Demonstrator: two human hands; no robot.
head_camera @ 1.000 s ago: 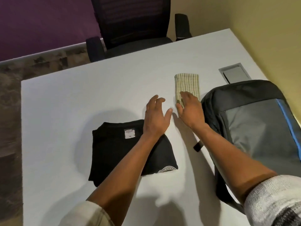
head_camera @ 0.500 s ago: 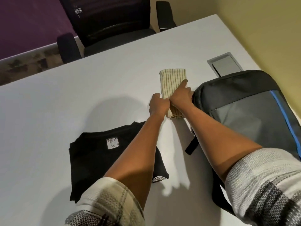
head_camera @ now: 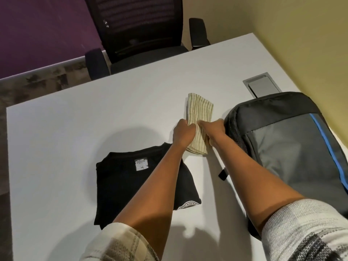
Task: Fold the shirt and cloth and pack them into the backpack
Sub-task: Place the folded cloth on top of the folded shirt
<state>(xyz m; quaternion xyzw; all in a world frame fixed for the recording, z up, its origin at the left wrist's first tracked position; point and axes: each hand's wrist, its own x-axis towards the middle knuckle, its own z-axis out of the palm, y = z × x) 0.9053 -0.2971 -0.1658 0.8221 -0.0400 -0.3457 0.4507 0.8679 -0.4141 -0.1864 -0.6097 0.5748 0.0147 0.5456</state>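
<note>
Now both hands grip the folded cream cloth with thin green stripes (head_camera: 200,117) just beside the grey and black backpack with a blue stripe (head_camera: 293,147): your left hand (head_camera: 183,133) and right hand (head_camera: 212,129) curl round its near half. Keep the folds pinched together as you lift. The folded black cotton shirt (head_camera: 131,187) lies further from the backpack, under your left forearm.

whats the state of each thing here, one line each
striped cloth: folded narrow, gripped at its middle by both hands
black shirt: folded, flat on the table
backpack: lying flat; I see no opening
left hand: gripping the cloth
right hand: gripping the cloth
office chair: unoccupied
</note>
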